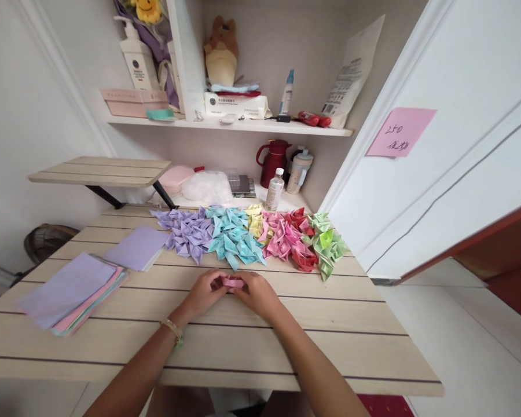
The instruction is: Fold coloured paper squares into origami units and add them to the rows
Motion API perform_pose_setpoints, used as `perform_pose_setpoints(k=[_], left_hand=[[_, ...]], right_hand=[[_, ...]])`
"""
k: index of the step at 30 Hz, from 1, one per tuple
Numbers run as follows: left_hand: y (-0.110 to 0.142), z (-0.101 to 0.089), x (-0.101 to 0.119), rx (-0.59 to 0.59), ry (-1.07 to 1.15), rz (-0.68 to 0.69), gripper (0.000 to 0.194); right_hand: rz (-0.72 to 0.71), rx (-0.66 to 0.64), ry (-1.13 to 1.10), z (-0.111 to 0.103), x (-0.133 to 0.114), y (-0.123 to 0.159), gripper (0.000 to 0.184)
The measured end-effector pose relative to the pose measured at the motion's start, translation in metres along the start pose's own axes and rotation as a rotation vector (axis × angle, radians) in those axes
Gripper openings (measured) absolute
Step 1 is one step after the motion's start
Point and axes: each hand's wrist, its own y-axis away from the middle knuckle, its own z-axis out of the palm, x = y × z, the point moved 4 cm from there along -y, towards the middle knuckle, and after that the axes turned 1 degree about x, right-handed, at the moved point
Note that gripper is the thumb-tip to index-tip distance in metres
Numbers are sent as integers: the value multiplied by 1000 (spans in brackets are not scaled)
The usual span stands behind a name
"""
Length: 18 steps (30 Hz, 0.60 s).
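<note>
Left hand: one, the left hand [206, 292] narrow, its fingers pinching the left end of the strip.
Right hand: one, the right hand [257, 292] narrow too, holding the right end.
Strip: one small pink strip [233, 282] between both hands, above the counter [226, 365], in front of the blue pile; its folds are too small to tell.
Folded piles: six colours in a row, left to right: one purple pile [191, 231], one blue pile [234, 234], one small yellow pile [254, 220], one pink pile [282, 234], one red pile [304, 262] mixed in at its right, one green pile [330, 243]. Pieces overlap too much to count.
Paper stacks: two at left, the near stack [69, 289] with several colours below a purple top, the far stack [136, 248] purple on top.
Riser: one [99, 169], back left.
Bottle: one clear bottle [274, 191], white cap, upright behind the piles.
Behind it: one red jug [274, 165], one tumbler [300, 172].
Note: one pink note [402, 132] on the white surface at right.
</note>
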Motion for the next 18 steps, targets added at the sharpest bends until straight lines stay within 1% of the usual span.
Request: perform_pose_setpoints(k=[2, 5, 9, 12, 15, 18], left_hand=[[0, -1, -1, 10, 86, 16, 12], [1, -2, -7, 40, 197, 6, 16], [1, 0, -17, 76, 307, -52, 23], [1, 0, -25, 92, 400, -87, 25], [-1, 0, -28, 88, 425, -95, 28], [-1, 0, -27, 69, 436, -105, 32]], right_hand=[[17, 24, -73, 1, 2, -1, 25], [32, 59, -195, 3, 5, -2, 24], [72, 127, -328, 6, 11, -4, 24], [113, 145, -427, 7, 14, -4, 23], [105, 141, -531, 8, 15, -5, 24], [91, 174, -636, 8, 17, -6, 32]])
